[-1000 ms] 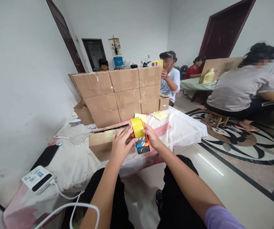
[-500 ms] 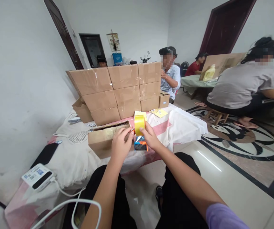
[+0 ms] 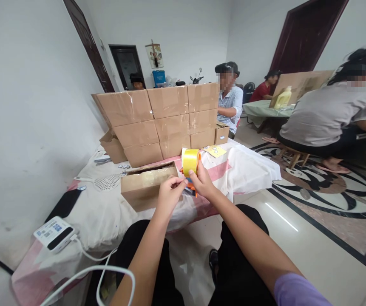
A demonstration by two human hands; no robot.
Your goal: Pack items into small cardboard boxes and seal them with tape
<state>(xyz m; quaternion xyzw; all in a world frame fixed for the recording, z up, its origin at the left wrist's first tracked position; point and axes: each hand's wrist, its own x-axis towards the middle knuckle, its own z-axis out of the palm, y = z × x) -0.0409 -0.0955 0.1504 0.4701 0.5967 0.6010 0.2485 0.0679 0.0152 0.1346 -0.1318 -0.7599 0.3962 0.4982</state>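
My right hand (image 3: 202, 182) is wrapped round a tape dispenser (image 3: 191, 162), orange and blue, with a wide yellow roll of tape on it. The roll faces up and the dispenser's blue and orange end points down toward me. Close beside that end, my left hand (image 3: 171, 191) has thumb and fingertips pinched together. What the pinch holds, if anything, is too small to make out. Just left of my hands a cardboard box (image 3: 144, 190) lies on the cloth-covered table, a dark gap along its top and clear tape on its side.
Stacked cardboard boxes (image 3: 171, 127) form a wall behind. A yellow card (image 3: 216, 151) lies right, a white perforated scoop (image 3: 108, 182) left. A white device (image 3: 54, 233) with a cable (image 3: 89, 258) and a black phone-like slab (image 3: 63, 204) are nearer. A person (image 3: 229, 97) sits beyond the boxes.
The tape dispenser has turned in my right hand, its lower end now tilted and less visible. My left fingers have moved from beside the roll down to the dispenser's lower end. The view has shifted slightly.
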